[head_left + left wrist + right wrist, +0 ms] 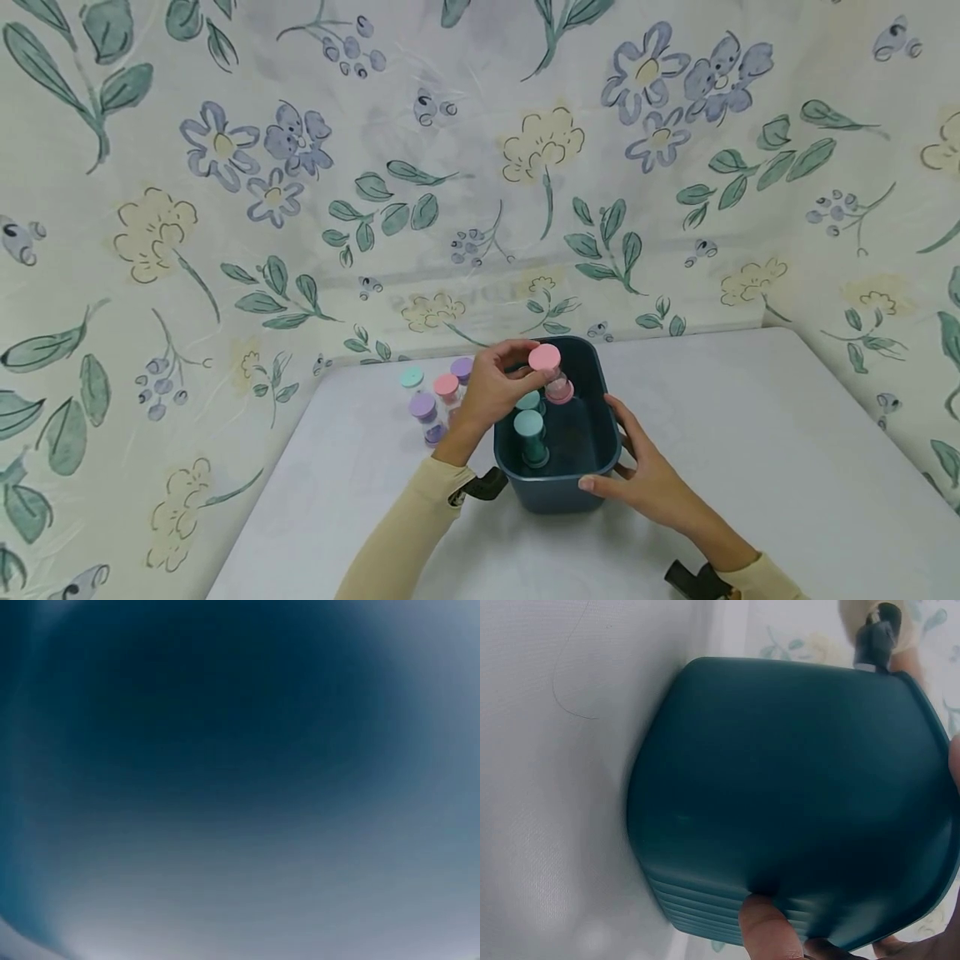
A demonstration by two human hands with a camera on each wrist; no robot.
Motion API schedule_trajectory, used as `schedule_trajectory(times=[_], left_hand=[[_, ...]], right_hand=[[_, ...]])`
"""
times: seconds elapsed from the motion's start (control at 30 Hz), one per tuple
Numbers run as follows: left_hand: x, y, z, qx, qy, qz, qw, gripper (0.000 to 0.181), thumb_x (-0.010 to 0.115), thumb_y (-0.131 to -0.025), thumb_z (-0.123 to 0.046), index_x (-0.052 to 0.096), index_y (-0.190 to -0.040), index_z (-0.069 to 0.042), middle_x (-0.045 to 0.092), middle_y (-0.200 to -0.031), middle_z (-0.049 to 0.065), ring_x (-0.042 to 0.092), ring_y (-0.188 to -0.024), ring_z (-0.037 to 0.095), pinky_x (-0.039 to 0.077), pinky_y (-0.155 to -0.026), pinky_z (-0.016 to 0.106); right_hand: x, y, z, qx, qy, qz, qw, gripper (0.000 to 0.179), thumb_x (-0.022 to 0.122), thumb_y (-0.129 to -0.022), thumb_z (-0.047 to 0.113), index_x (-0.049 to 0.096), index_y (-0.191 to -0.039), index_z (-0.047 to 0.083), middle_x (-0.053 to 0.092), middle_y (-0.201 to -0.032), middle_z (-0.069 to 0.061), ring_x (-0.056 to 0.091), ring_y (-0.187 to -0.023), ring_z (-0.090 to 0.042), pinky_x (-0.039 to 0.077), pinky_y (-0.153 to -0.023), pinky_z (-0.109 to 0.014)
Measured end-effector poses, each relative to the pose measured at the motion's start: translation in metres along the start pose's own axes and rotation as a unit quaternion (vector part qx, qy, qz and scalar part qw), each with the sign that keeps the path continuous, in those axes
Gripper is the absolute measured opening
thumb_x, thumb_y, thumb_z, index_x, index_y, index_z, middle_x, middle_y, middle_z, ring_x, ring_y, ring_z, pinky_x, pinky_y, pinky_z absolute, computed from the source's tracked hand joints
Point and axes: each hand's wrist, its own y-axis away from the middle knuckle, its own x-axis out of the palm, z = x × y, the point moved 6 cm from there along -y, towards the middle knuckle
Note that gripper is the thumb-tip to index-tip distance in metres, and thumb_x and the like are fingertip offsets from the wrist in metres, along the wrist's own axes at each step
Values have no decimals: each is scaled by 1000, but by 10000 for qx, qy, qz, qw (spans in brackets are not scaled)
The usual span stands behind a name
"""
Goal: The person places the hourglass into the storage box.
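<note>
My left hand [491,392] pinches a small clear tube with pink ends [546,358], which looks like a sand timer, over the inside of a dark teal bin [557,483]. My right hand [651,485] grips that bin at its right front corner, thumb at the front rim and fingers along the side wall. Inside stand a teal-capped timer [529,425] and another teal one [528,401], partly hidden by the left hand. In the right wrist view the bin's wall [780,772] fills the middle. The left wrist view is a blur of dark teal and grey.
Left of the bin, several similar timers stand on the white table [322,500]: teal [412,377], pink [446,385], and purple [423,407] among them. A floral cloth [480,275] hangs behind the table. Dark wrist cameras [487,484] sit at both sleeves.
</note>
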Motion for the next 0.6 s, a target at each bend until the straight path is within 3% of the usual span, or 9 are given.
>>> schedule_trajectory(times=[0.3,0.6], left_hand=[[9,2,10,-179,-88,260,9995,50,80,-89,-8,64,-135,2,68,-133,19,68,-121,33,60,-98,37],[14,1,9,97,-743,475,9961,41,81,-89,-14,71,-128,-5,69,-129,14,69,-118,30,58,-102,39]], right_hand=[[1,0,-3,-8,-48,8,10000,113,87,-83,33,9,-165,36,6,-174,-21,19,-152,-61,47,-107,-66],[-1,0,-1,-59,-21,-13,10000,113,86,-84,33,9,-165,34,4,-174,-21,17,-152,-62,47,-107,-67]])
